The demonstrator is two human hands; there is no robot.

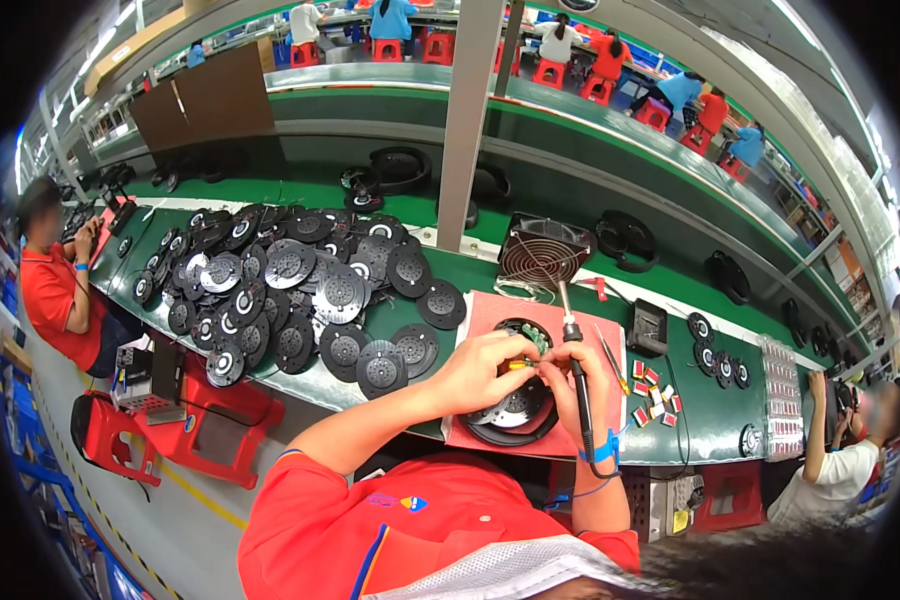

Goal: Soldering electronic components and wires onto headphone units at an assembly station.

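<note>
Gripping a black-handled soldering iron (576,375) in your right hand (570,385), your left hand (485,368) pinches a small yellow part beside the heaped black round discs (300,290) on the green bench (710,420).

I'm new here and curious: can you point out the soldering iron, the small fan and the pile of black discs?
soldering iron (577,375): head view, on its black handle.
small fan (542,254): head view, on its wire grille.
pile of black discs (295,290): head view, near the pile's middle.

Small red-and-white labels (653,392) lie scattered beside a clear plastic tray pack (780,400).
</note>
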